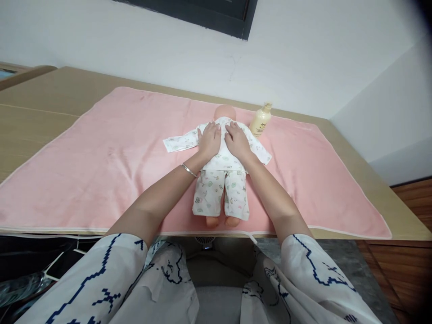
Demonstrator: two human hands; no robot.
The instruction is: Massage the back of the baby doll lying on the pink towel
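A baby doll (pixel 225 158) in a white patterned top and matching trousers (pixel 208 193) lies on a pink blanket (pixel 135 130), head away from me and feet towards me. Its head shows as a smooth, bare round shape; I cannot tell whether it lies face up or face down. My left hand (pixel 210 140) rests flat on the left side of the upper body, fingers stretched out. On the right side, my right hand (pixel 237 138) lies flat in the same way. Both sleeves of the top spread outwards.
A pale yellow pump bottle (pixel 259 120) stands on the blanket to the right of the doll's head. The wooden table (pixel 70 85) shows around the blanket and meets a white wall (pixel 168 54) at the back. Wooden furniture (pixel 405 270) stands at the lower right.
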